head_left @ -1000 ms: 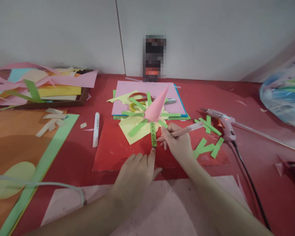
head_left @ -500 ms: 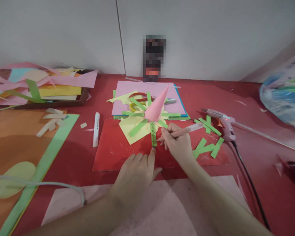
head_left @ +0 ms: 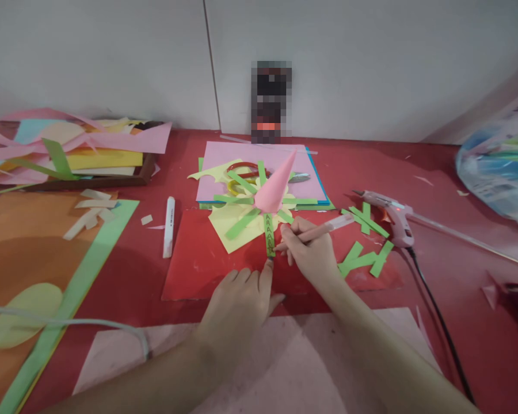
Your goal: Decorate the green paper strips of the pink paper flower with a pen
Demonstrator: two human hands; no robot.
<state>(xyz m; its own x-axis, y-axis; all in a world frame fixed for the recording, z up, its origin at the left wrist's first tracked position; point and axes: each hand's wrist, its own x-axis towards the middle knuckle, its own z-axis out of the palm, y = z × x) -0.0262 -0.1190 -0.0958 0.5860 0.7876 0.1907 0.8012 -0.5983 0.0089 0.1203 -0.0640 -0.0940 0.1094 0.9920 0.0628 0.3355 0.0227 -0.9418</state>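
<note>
A: Where is the pink cone (head_left: 273,195)?
B: In the middle of the work area, on a pale yellow scalloped piece, its tip leaning toward one o'clock. Narrow green strips fan out around its base.

A: And the six o'clock strip (head_left: 269,233)?
B: It carries a column of dark marks, like letter A's, with a denser mark near its lower end.

A: Who's at it?
B: The right hand (head_left: 309,246), at five o'clock from the cone, pinches a pen (head_left: 319,231) snugly. The pen's point is at the strip's edge; whether it touches, I can't tell. The left hand (head_left: 238,296), between six and seven, rests its index fingertip at the strip's low end, thumb spread away, grip loose and wide.

A: Further out?
B: Scissors (head_left: 301,178) lie just behind the cone, toward twelve, over a pink sheet (head_left: 220,152). Loose green strips (head_left: 356,263) are at four, a pink glue gun (head_left: 397,217) at three, a white marker (head_left: 168,227) between eight and nine. Farther off, between nine and ten, a brown tray (head_left: 145,172) brims with paper scraps.
</note>
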